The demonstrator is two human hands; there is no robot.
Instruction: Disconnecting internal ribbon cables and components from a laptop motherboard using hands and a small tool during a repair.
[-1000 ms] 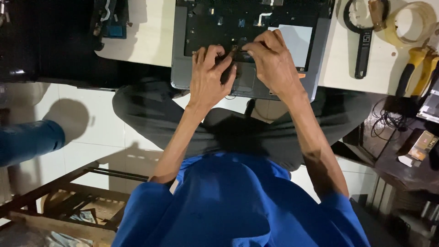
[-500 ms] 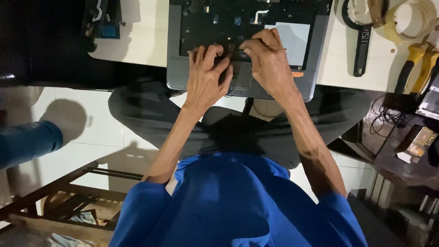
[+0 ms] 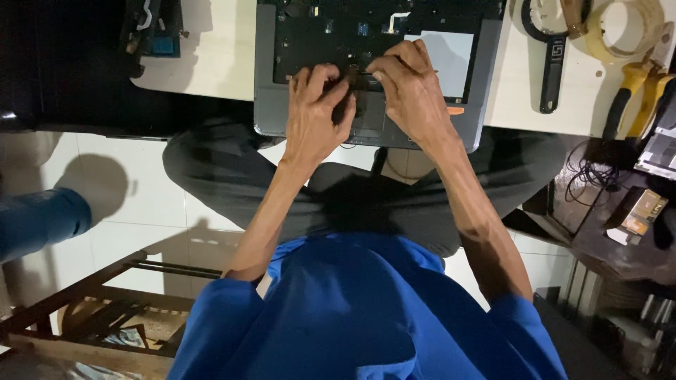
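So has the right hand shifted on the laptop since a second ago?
No real shift. The right hand sits at the same spot on the opened laptop base, fingertips beside the pale rectangular patch, close to the left hand.

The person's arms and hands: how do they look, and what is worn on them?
Both forearms are bare and lean. Short sleeves of a plain blue shirt cover only the upper arms. The left hand and right hand wear no gloves, and no ring or watch is visible.
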